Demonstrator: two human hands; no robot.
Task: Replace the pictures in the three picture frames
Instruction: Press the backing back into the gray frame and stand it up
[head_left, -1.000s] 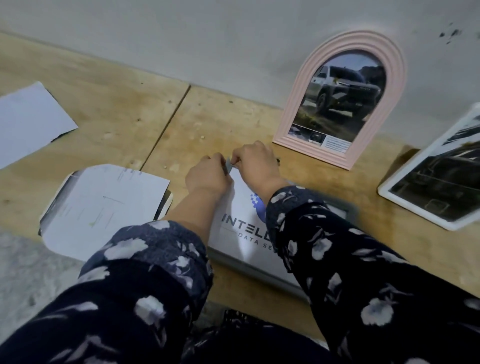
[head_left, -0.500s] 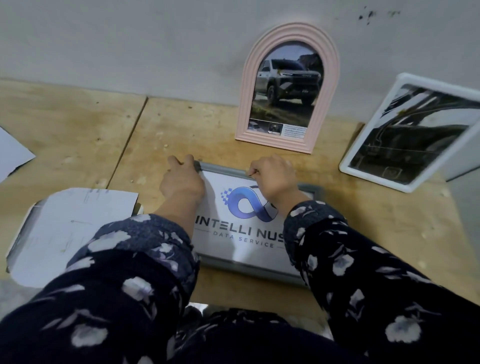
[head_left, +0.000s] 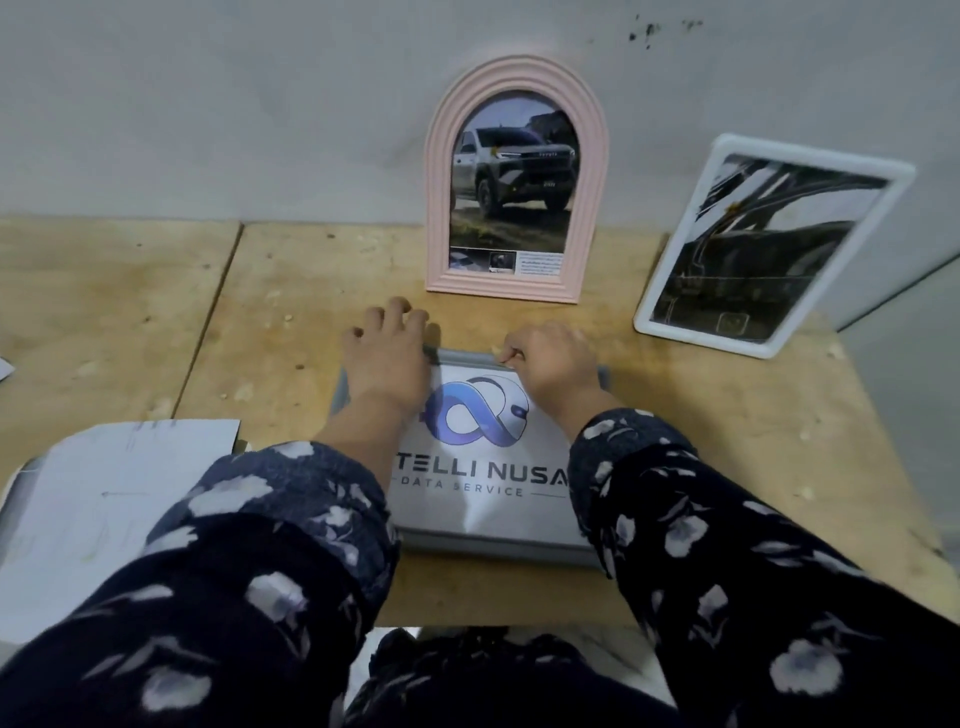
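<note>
While lying flat at lower centre, the grey frame (head_left: 498, 545) carries a thin, crease-prone logo sheet (head_left: 483, 467); best taken by its stiff rim. Left hand (head_left: 387, 358) rests spread on the far-left corner; right hand (head_left: 553, 358) pinches the sheet's top edge.

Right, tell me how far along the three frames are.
Looks done: the pink arched frame and the white rectangular frame stand against the wall, each holding a picture. In hand: the left hand and right hand work the top edge of the flat grey frame with the logo print. Left: closing and standing it.
</note>
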